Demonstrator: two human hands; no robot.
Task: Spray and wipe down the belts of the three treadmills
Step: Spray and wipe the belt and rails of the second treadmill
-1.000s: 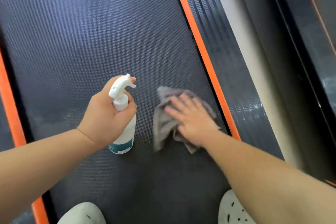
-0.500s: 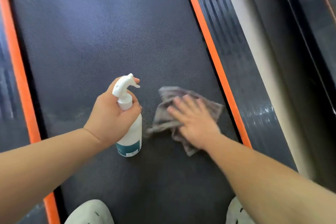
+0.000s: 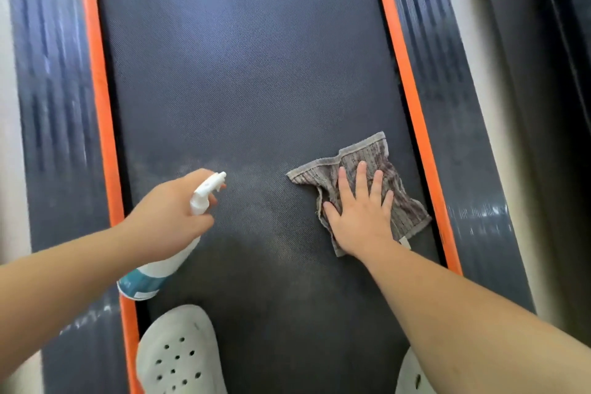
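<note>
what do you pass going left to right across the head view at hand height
left side rail → left orange strip → left hand gripping the spray bottle → bare belt → cloth under the flat right hand → right orange strip → right side rail

Grey cloth [image 3: 406,201] flat on dark belt [image 3: 249,73]; white spray bottle [image 3: 166,265] (teal base) tilted.

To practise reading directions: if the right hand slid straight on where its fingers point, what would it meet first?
Past the cloth under the right hand, only bare belt: the way looks free, perhaps nearing the orange strip far ahead.
</note>
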